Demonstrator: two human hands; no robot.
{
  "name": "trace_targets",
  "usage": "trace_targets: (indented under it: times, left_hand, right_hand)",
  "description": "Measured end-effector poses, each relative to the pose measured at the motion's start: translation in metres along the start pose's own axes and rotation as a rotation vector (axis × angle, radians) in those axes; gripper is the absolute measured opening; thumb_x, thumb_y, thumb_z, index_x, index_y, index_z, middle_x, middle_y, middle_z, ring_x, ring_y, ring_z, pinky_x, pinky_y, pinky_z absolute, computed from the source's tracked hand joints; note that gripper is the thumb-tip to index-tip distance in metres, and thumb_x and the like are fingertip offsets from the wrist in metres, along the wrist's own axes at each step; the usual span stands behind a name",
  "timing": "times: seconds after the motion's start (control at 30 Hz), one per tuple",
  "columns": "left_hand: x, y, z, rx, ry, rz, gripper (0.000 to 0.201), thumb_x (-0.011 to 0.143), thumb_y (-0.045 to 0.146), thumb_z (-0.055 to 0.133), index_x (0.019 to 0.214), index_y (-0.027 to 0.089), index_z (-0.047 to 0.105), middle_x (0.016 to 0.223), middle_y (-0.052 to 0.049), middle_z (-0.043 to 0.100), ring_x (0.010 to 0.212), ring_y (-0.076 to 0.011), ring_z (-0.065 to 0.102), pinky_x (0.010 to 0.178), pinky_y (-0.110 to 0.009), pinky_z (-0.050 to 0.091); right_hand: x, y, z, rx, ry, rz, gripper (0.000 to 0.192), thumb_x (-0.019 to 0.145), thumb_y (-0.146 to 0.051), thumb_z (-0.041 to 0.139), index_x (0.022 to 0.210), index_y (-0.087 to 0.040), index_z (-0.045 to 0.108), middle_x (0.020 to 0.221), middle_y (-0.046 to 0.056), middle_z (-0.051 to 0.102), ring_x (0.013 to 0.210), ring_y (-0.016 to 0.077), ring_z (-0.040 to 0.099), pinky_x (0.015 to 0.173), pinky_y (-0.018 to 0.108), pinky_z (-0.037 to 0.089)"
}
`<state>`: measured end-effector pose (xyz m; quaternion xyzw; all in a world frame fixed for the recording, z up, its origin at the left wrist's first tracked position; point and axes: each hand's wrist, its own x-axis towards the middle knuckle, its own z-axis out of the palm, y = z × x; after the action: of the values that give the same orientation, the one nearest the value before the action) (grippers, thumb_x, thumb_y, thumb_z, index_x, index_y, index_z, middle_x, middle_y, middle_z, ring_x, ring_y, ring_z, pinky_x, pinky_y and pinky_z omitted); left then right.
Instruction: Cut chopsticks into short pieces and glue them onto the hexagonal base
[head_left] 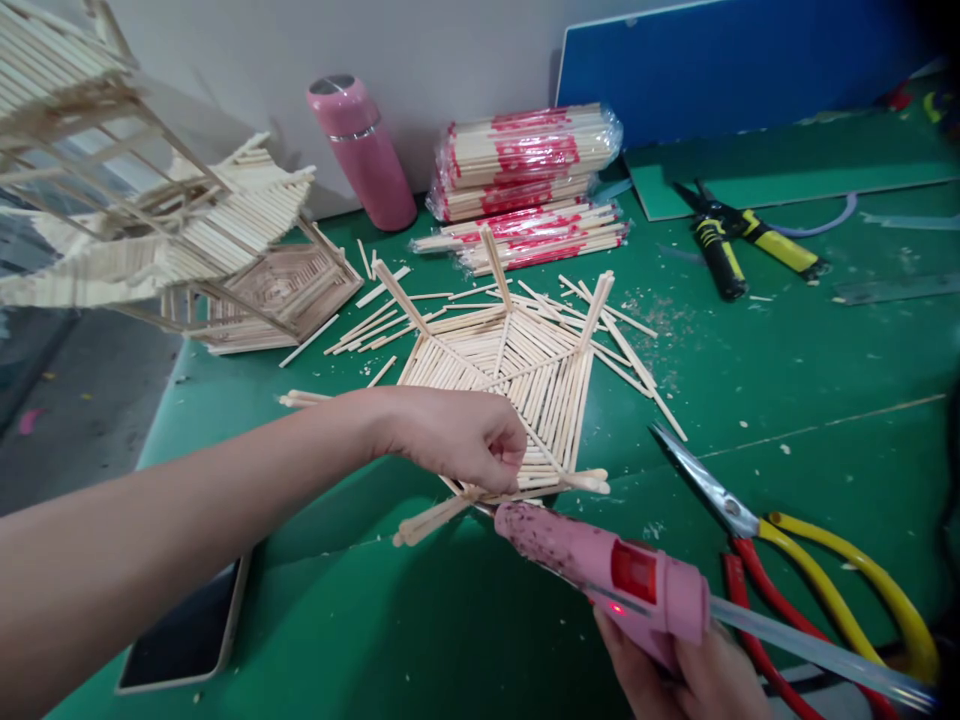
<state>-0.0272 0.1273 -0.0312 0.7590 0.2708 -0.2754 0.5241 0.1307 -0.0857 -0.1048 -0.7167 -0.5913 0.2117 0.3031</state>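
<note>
A many-sided frame of thin wooden sticks (551, 400) lies on the green table, with stick posts slanting up and out from its corners. My left hand (469, 440) rests over its near side, fingers curled in a closed grip at the near edge; what they pinch, if anything, is hidden. In my right hand (682, 670) is a pink hot glue gun (592, 570), its red light lit and a clear glue stick (817, 650) poking out of its back. The gun's nozzle points at the frame's near left corner, close below my left hand.
A tiered stick model (255, 225) stands at the left. Behind are a pink flask (367, 160) and wrapped stick bundles (525, 150). Scissors (739, 520) with red and yellow handles lie right, pliers (750, 235) farther back. A phone (187, 630) lies under my left forearm.
</note>
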Motion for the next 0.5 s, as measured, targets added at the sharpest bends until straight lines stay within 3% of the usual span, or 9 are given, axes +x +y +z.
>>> trace_targets:
  times: [0.1, 0.27, 0.5]
  left_hand:
    - [0.0, 0.0, 0.0, -0.015, -0.005, 0.004, 0.01, 0.069, 0.018, 0.049, 0.061, 0.015, 0.054, 0.054, 0.003, 0.049, 0.049, -0.0082, 0.039, 0.045, -0.019, 0.031]
    - [0.0, 0.0, 0.0, -0.017, -0.001, 0.004, 0.01, 0.069, 0.017, 0.049, 0.06, 0.015, 0.053, 0.054, 0.003, 0.051, 0.049, -0.008, 0.04, 0.045, -0.019, 0.03]
    - [0.002, -0.003, -0.002, -0.031, -0.007, 0.003, 0.009, 0.069, 0.017, 0.049, 0.061, 0.015, 0.054, 0.054, 0.003, 0.05, 0.049, -0.008, 0.041, 0.045, -0.019, 0.03]
  right_hand:
    - [0.008, -0.01, 0.002, 0.026, -0.022, -0.053, 0.026, 0.08, -0.04, 0.046, 0.09, -0.024, 0.063, 0.071, 0.004, 0.071, 0.054, 0.021, 0.066, 0.046, 0.024, 0.055]
    - [0.015, -0.021, 0.001, 0.063, -0.027, -0.059, 0.03, 0.082, -0.039, 0.043, 0.094, -0.021, 0.063, 0.074, 0.007, 0.071, 0.06, 0.0217, 0.067, 0.056, 0.027, 0.056]
    - [0.011, -0.015, 0.007, -0.011, 0.022, -0.119, 0.032, 0.083, -0.038, 0.042, 0.097, -0.015, 0.06, 0.071, 0.009, 0.069, 0.057, 0.0219, 0.067, 0.054, 0.028, 0.055]
